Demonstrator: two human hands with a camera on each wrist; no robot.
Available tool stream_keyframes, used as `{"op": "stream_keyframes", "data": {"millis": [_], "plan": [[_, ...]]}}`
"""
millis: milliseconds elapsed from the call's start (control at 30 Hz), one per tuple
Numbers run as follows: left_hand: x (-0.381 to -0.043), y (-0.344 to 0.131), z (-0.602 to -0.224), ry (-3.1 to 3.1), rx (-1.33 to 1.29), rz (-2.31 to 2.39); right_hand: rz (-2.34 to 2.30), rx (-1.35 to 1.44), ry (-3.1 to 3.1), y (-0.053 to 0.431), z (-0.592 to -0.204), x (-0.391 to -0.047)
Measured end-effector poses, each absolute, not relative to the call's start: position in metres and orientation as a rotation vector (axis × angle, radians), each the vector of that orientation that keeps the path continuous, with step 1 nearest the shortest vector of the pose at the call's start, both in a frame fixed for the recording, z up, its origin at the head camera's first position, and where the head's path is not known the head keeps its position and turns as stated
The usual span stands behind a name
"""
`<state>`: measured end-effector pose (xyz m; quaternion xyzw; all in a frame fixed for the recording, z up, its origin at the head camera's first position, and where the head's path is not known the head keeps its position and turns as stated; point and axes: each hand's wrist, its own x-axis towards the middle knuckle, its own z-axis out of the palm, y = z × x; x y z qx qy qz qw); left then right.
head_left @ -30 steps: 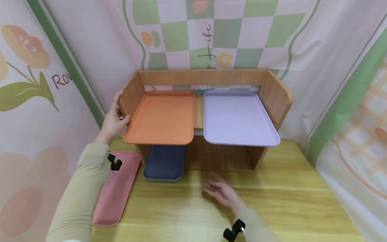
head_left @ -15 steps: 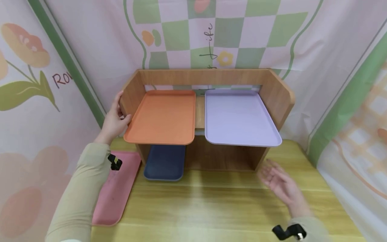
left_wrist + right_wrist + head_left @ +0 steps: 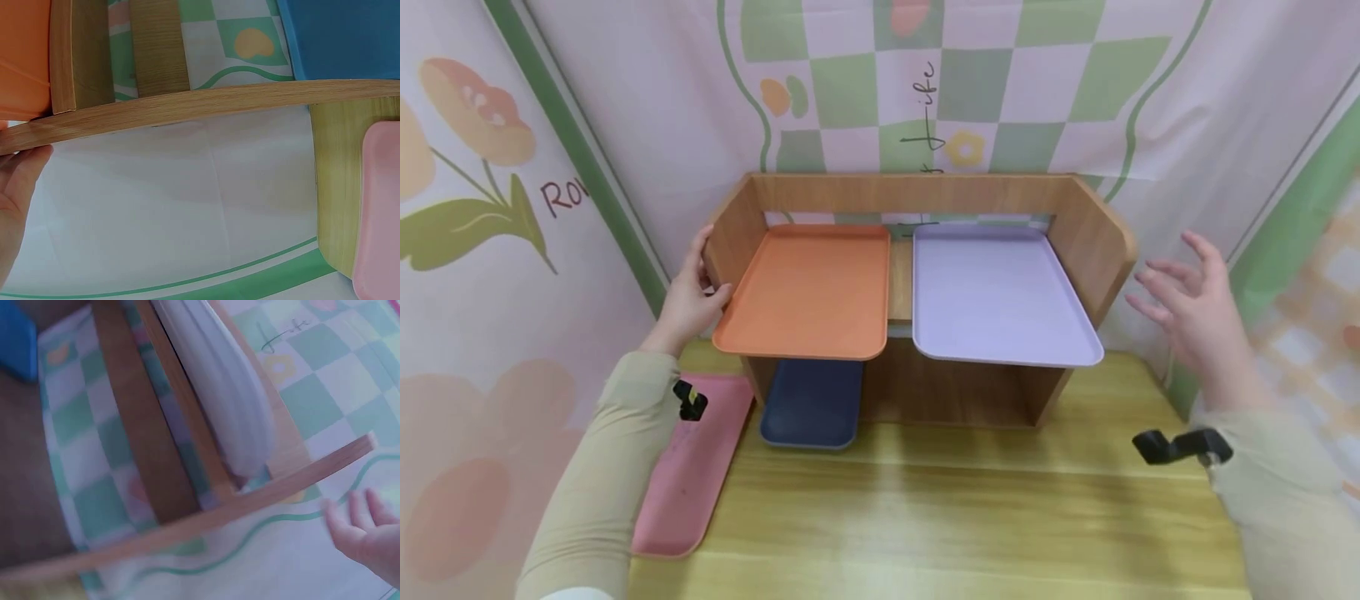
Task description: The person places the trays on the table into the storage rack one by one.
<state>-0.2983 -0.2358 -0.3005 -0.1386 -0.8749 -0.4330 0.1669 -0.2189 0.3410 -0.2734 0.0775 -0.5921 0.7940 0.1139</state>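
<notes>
Steadying the wooden shelf (image 3: 917, 196) at the back edge of the counter (image 3: 940, 517) seems the step: the left hand (image 3: 688, 296) grips its side; the right hand (image 3: 1195, 312), loosely spread and empty, must move inward to touch it. The overhanging orange tray (image 3: 812, 292) and lilac tray (image 3: 996, 296) could obstruct; a pink tray (image 3: 707, 467) lies leftmost.

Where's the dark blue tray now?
In the head view, the dark blue tray is in the lower left of the wooden shelf, below the orange tray and right of the pink tray, its front end sticking out.
</notes>
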Motion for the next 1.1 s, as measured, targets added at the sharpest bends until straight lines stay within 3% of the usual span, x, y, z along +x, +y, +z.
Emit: {"op": "stream_keyframes", "data": {"millis": [167, 367, 867, 1100], "plan": [[-0.299, -0.234, -0.300, -2.484, -0.391, -1.250, 1.544, 0.148, -2.531, 0.334, -0.243, -0.239], [-0.299, -0.233, -0.301, -2.484, -0.395, -1.258, 1.060, 0.196, -2.754, 0.332, -0.239, -0.253], [-0.286, -0.238, -0.295, -2.513, -0.364, -1.389, 1.121, 0.188, -2.758, 0.332, -0.250, -0.256], [-0.260, -0.277, -0.325, -2.466, -0.370, -1.441, 1.075, 0.170, -2.761, 0.330, -0.251, -0.255]]}}
